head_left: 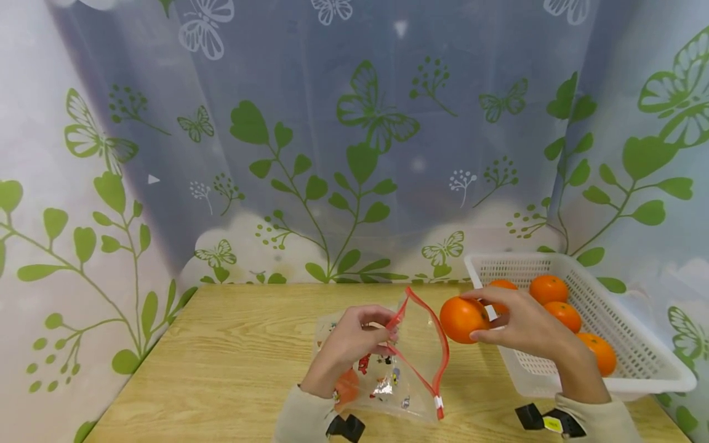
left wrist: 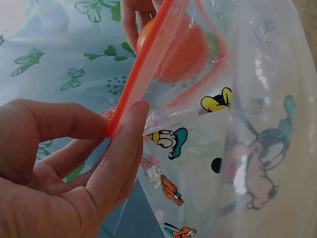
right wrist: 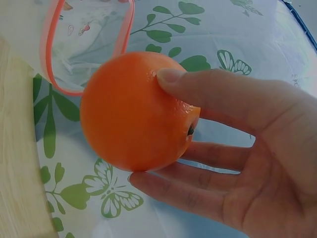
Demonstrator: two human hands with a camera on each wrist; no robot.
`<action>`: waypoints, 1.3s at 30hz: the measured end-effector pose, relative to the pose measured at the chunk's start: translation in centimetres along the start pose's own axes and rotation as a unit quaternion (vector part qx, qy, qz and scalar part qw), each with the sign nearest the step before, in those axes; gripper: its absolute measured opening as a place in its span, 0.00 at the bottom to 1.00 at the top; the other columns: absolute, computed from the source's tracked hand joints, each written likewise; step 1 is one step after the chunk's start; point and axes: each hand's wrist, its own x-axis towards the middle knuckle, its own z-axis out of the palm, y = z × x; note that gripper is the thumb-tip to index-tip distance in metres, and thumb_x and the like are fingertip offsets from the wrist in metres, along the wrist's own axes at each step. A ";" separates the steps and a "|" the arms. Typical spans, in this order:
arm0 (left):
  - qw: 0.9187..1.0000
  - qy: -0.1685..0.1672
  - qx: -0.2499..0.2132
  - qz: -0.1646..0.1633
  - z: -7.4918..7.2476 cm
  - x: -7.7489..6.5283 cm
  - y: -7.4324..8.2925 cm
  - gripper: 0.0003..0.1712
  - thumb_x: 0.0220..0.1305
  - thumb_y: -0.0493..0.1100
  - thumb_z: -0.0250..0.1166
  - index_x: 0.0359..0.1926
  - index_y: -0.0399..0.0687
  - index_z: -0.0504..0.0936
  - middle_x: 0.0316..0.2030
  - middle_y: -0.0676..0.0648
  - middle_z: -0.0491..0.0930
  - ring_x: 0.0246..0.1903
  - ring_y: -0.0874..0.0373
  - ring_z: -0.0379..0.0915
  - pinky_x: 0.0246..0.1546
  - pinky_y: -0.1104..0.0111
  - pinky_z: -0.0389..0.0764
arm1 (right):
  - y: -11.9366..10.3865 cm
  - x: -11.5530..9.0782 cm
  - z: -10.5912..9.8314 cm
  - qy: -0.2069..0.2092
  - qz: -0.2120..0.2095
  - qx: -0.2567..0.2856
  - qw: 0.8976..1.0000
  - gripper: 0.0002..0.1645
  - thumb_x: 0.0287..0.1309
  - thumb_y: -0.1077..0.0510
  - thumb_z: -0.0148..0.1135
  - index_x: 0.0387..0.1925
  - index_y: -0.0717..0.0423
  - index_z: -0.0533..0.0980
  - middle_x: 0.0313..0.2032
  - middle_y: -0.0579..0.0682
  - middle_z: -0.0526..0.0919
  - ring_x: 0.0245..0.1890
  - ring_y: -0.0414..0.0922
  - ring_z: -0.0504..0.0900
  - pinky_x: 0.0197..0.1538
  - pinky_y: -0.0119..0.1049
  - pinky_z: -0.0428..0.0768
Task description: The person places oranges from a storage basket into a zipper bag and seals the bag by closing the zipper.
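My left hand [head_left: 354,341] pinches the red zip edge of a clear plastic zip bag [head_left: 412,369] printed with cartoon figures. The bag's mouth gapes toward the right, and one orange fruit [head_left: 347,389] shows through its lower left part. Between thumb and fingers, my right hand [head_left: 520,320] holds an orange [head_left: 464,320] just right of the bag's mouth. In the right wrist view the held orange [right wrist: 138,111] has its stem end toward the palm, with the red zip rim [right wrist: 47,54] behind it. Through the clear film, the left wrist view shows that orange [left wrist: 181,52].
A white perforated plastic basket [head_left: 645,387] stands on the right of the wooden table [head_left: 221,357], with several oranges [head_left: 548,288] inside. Curtains [head_left: 332,184] with green leaves and butterflies close off the back and sides. A white zip slider [head_left: 439,403] sits at the bag's lower corner.
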 end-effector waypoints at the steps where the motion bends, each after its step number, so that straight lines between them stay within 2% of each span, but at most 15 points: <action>1: 1.000 0.001 0.001 0.000 0.0 0.0 0.0 0.13 0.70 0.33 0.65 0.54 0.39 0.85 0.46 0.40 0.85 0.35 0.57 0.87 0.43 0.56 0.93 | 0.0 0.0 0.0 0.000 -0.003 0.001 1.000 0.34 0.51 0.59 0.80 0.61 0.55 0.79 0.53 0.55 0.85 0.51 0.45 0.83 0.42 0.30 0.91; 4: 1.000 0.001 0.002 0.002 0.0 0.0 0.2 0.13 0.70 0.33 0.65 0.54 0.39 0.85 0.47 0.37 0.84 0.35 0.57 0.87 0.43 0.55 0.92 | -0.3 0.0 0.0 0.000 -0.011 0.006 1.000 0.34 0.52 0.59 0.80 0.61 0.55 0.79 0.53 0.55 0.85 0.52 0.46 0.83 0.43 0.30 0.91; 9: 1.000 0.002 0.002 0.000 0.0 -0.1 0.2 0.13 0.70 0.32 0.65 0.53 0.39 0.85 0.46 0.36 0.83 0.35 0.58 0.86 0.43 0.55 0.92 | -0.6 0.0 0.1 -0.002 -0.019 0.014 1.000 0.33 0.53 0.59 0.80 0.62 0.53 0.79 0.54 0.55 0.85 0.52 0.39 0.82 0.43 0.27 0.89; 12: 1.000 0.002 0.001 0.001 0.0 0.0 0.2 0.13 0.70 0.32 0.65 0.53 0.39 0.85 0.45 0.37 0.84 0.36 0.59 0.86 0.43 0.55 0.92 | -0.5 0.0 0.2 0.000 -0.024 0.017 1.000 0.33 0.53 0.58 0.80 0.61 0.54 0.79 0.54 0.55 0.85 0.52 0.34 0.81 0.43 0.27 0.90; 17: 1.000 0.000 -0.003 0.003 0.0 -0.1 0.2 0.12 0.70 0.32 0.65 0.53 0.38 0.85 0.49 0.32 0.82 0.36 0.59 0.86 0.42 0.56 0.93 | -0.6 0.0 0.5 0.005 -0.029 0.016 0.999 0.34 0.53 0.57 0.80 0.62 0.55 0.79 0.53 0.54 0.85 0.51 0.30 0.79 0.42 0.29 0.90; 19: 1.000 0.001 -0.003 0.002 0.0 -0.1 0.1 0.12 0.70 0.32 0.65 0.53 0.38 0.85 0.48 0.33 0.82 0.36 0.59 0.86 0.42 0.56 0.93 | -0.7 0.1 0.6 0.007 -0.030 0.016 0.999 0.34 0.53 0.56 0.80 0.62 0.54 0.79 0.53 0.53 0.85 0.51 0.28 0.78 0.42 0.30 0.90; 24: 1.000 0.001 -0.004 0.003 0.0 -0.1 0.2 0.13 0.70 0.31 0.65 0.53 0.38 0.85 0.46 0.37 0.84 0.36 0.58 0.86 0.42 0.56 0.93 | -0.8 0.1 0.9 0.011 -0.034 0.019 0.999 0.34 0.53 0.55 0.80 0.61 0.54 0.80 0.53 0.52 0.84 0.51 0.29 0.77 0.42 0.31 0.91; 32: 1.000 -0.001 -0.006 0.005 0.0 -0.1 0.2 0.13 0.69 0.31 0.65 0.53 0.38 0.85 0.47 0.33 0.82 0.36 0.59 0.86 0.43 0.56 0.92 | -1.3 0.5 1.5 -0.010 -0.018 0.044 0.999 0.35 0.54 0.52 0.80 0.63 0.51 0.79 0.57 0.53 0.83 0.53 0.29 0.78 0.45 0.30 0.90; 39: 1.000 0.001 -0.002 0.002 0.0 -0.1 0.2 0.13 0.69 0.31 0.65 0.53 0.38 0.86 0.44 0.40 0.85 0.35 0.59 0.86 0.42 0.57 0.93 | -1.5 1.0 2.2 -0.031 -0.028 0.052 0.998 0.35 0.56 0.50 0.78 0.64 0.51 0.77 0.60 0.55 0.83 0.55 0.33 0.79 0.45 0.29 0.90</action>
